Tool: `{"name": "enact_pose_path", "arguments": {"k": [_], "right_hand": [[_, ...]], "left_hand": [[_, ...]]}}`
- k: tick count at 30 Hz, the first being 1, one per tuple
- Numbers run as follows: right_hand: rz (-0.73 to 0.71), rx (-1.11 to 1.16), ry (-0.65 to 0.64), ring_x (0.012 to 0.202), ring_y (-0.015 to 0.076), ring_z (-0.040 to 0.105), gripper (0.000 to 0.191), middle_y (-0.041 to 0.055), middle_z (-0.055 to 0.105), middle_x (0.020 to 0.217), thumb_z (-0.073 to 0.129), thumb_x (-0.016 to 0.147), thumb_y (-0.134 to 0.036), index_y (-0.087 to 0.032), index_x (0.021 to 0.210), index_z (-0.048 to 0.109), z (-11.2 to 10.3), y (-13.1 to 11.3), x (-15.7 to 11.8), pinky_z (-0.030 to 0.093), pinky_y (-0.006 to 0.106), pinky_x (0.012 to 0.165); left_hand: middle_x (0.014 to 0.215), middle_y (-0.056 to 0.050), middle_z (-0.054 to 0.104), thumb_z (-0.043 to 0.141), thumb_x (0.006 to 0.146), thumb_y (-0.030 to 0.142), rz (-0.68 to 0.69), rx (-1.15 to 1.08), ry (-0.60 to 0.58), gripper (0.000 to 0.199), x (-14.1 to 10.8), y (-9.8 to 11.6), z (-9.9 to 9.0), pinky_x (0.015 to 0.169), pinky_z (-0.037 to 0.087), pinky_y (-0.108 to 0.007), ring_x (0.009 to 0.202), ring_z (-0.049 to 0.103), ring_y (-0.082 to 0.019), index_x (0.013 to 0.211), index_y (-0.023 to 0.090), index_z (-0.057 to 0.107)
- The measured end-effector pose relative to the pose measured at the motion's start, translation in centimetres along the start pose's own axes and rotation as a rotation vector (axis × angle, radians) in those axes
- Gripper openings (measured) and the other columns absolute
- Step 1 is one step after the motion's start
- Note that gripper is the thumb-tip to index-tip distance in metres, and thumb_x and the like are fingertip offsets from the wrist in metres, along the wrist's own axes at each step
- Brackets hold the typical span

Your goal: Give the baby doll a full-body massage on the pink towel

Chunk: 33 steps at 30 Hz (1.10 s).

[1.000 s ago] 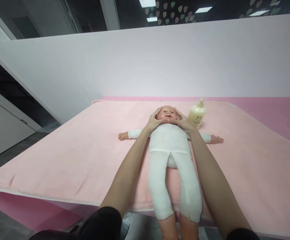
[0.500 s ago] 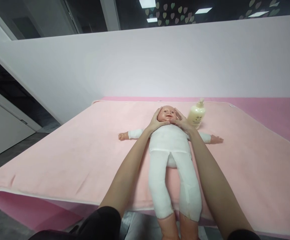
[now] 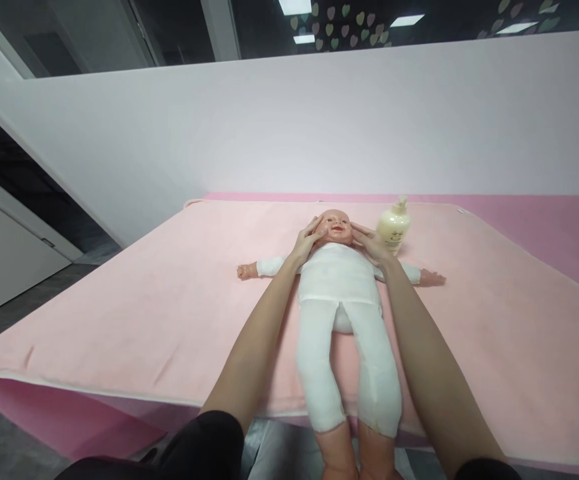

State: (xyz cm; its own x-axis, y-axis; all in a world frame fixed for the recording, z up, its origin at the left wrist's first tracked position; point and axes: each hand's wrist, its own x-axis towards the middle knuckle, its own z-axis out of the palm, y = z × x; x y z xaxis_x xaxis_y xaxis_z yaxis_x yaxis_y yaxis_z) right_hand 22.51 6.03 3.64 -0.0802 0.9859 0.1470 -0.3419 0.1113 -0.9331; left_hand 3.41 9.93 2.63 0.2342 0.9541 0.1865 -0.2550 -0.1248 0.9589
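A baby doll (image 3: 340,277) with a white cloth body lies on its back, its head away from me and its arms spread sideways. My left hand (image 3: 309,240) rests along the left side of the doll's head (image 3: 338,230), fingers stretched out and thumb on the cheek. Against the right cheek lies my right hand (image 3: 370,243), its fingers extended and pointing toward the face. Both hands touch the head without wrapping round it. Just beyond my right hand stands a pale yellow pump bottle (image 3: 394,225), its lower part partly hidden by that hand.
A pink towel (image 3: 179,287) covers the table under the doll. The doll's feet reach over the near edge. Behind the table rises a white wall (image 3: 289,127) with dark glass above it. A grey floor shows at the left.
Both thumbs have moved outward from the chin area to the sides of the doll's face. My right hand has slid slightly down and outward from the temple to the cheek.
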Motion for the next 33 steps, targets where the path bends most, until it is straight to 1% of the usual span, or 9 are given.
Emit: {"name": "enact_pose_path", "arguments": {"k": [3, 7, 10, 14, 19, 23, 25, 30, 33], "right_hand": [[-0.026, -0.059, 0.063, 0.111, 0.0255, 0.061, 0.062, 0.01, 0.063, 0.122, 0.084, 0.062, -0.042, -0.02, 0.116, 0.064, 0.0, 0.4, 0.2, 0.051, 0.037, 0.098], [-0.096, -0.304, 0.11, 0.125, 0.0248, 0.05, 0.088, 0.0095, 0.046, 0.142, 0.086, 0.057, -0.04, -0.022, 0.135, 0.049, 0.7, 0.3, 0.3, 0.047, 0.035, 0.103], [-0.113, -0.455, 0.114, 0.129, 0.0247, 0.046, 0.096, 0.0102, 0.043, 0.144, 0.084, 0.06, -0.042, -0.02, 0.142, 0.041, 1.1, 0.1, 0.1, 0.041, 0.036, 0.107], [-0.142, -0.444, 0.061, 0.127, 0.024, 0.048, 0.084, 0.0094, 0.049, 0.139, 0.076, 0.069, -0.047, -0.017, 0.14, 0.044, 0.8, 0.1, 0.0, 0.039, 0.038, 0.108], [-0.13, -0.319, -0.006, 0.121, 0.0224, 0.054, 0.067, 0.0072, 0.057, 0.131, 0.073, 0.073, -0.048, -0.02, 0.132, 0.054, 0.3, 0.4, 0.1, 0.044, 0.038, 0.105], [-0.084, -0.174, 0.08, 0.108, 0.0224, 0.063, 0.047, 0.0087, 0.065, 0.118, 0.069, 0.077, -0.049, -0.02, 0.113, 0.065, 0.3, 0.8, 0.3, 0.052, 0.037, 0.096], [-0.076, -0.169, 0.111, 0.105, 0.023, 0.065, 0.044, 0.0087, 0.066, 0.117, 0.067, 0.077, -0.052, -0.021, 0.109, 0.066, 0.2, 1.0, 0.6, 0.053, 0.037, 0.094], [-0.149, -0.351, 0.086, 0.119, 0.0239, 0.056, 0.071, 0.0094, 0.056, 0.132, 0.073, 0.069, -0.054, -0.024, 0.13, 0.052, 0.1, 1.4, 1.0, 0.048, 0.036, 0.1], [-0.143, -0.432, 0.08, 0.125, 0.0248, 0.05, 0.087, 0.01, 0.047, 0.141, 0.078, 0.064, -0.051, -0.024, 0.139, 0.043, 0.4, 1.2, 0.8, 0.045, 0.035, 0.104]], "left_hand": [[0.151, -0.003, 0.036, 0.068, 0.076, 0.043, 0.067, 0.035, -0.026, 0.069, -0.1, -0.1, 0.2, 0.108, 0.038, -0.038, 0.136, 0.038, -0.025, 0.139, 0.027, 0.046], [0.151, -0.005, 0.036, 0.077, 0.065, 0.043, 0.217, 0.332, 0.028, 0.085, -0.2, 0.0, 0.4, 0.114, 0.029, -0.036, 0.14, 0.032, -0.025, 0.141, 0.024, 0.043], [0.151, -0.006, 0.037, 0.072, 0.07, 0.046, 0.258, 0.456, 0.056, 0.079, -0.5, 0.2, 0.7, 0.116, 0.024, -0.034, 0.142, 0.027, -0.024, 0.141, 0.022, 0.043], [0.15, -0.003, 0.038, 0.059, 0.082, 0.047, 0.303, 0.544, 0.055, 0.063, -0.8, 0.3, 0.9, 0.117, 0.021, -0.035, 0.143, 0.024, -0.022, 0.14, 0.025, 0.044], [0.149, -0.003, 0.039, 0.046, 0.089, 0.052, 0.327, 0.535, 0.061, 0.058, -0.9, 0.1, 0.9, 0.117, 0.021, -0.034, 0.143, 0.024, -0.021, 0.14, 0.023, 0.045], [0.148, -0.004, 0.04, 0.043, 0.09, 0.052, 0.325, 0.528, 0.078, 0.057, -0.7, -0.1, 0.7, 0.116, 0.022, -0.034, 0.142, 0.027, -0.02, 0.138, 0.022, 0.047], [0.148, -0.004, 0.041, 0.044, 0.09, 0.053, 0.326, 0.531, 0.081, 0.057, -0.6, -0.2, 0.6, 0.116, 0.023, -0.033, 0.141, 0.03, -0.02, 0.138, 0.023, 0.047], [0.149, -0.004, 0.039, 0.061, 0.079, 0.051, 0.346, 0.523, 0.025, 0.067, -0.9, 0.2, 0.8, 0.115, 0.025, -0.035, 0.141, 0.029, -0.022, 0.139, 0.025, 0.045], [0.149, -0.006, 0.039, 0.069, 0.073, 0.049, 0.312, 0.52, 0.046, 0.075, -1.2, 0.5, 1.0, 0.114, 0.028, -0.036, 0.14, 0.031, -0.024, 0.139, 0.023, 0.044]]}}
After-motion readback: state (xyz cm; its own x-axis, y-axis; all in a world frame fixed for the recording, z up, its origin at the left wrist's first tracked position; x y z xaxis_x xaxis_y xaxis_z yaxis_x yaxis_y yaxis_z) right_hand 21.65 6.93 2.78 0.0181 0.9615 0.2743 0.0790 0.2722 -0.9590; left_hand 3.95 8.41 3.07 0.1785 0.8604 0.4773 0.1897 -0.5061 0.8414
